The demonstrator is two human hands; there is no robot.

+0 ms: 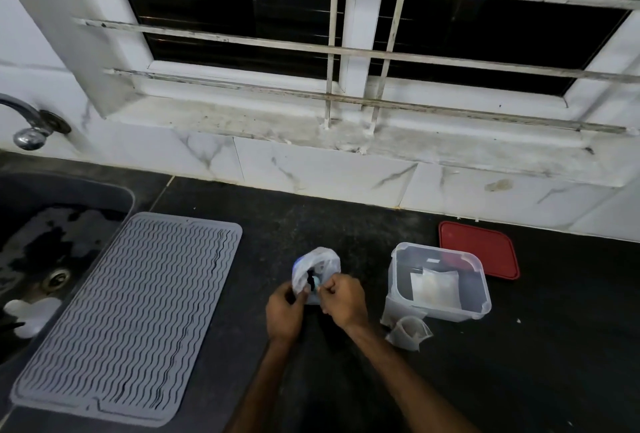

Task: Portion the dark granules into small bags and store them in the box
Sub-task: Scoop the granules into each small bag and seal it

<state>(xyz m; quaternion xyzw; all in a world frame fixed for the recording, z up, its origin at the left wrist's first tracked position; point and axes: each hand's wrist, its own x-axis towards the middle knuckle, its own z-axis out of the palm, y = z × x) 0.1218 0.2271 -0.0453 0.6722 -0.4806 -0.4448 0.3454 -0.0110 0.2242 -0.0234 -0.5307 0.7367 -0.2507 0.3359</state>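
A translucent white plastic bag (317, 264) with dark contents and something light blue in its mouth stands on the black counter. My left hand (284, 313) grips its lower left edge. My right hand (343, 297) pinches the bag's rim on the right. To the right stands a clear plastic box (439, 282) without its lid, with a small pale bag (434, 284) inside. Small empty bags (408, 330) lie against the box's front left corner.
A red lid (478, 249) lies flat behind the box. A grey ribbed drying mat (131, 315) covers the counter to the left, beside a dark sink (52, 252) with a tap (31, 128). A tiled wall and barred window rise behind.
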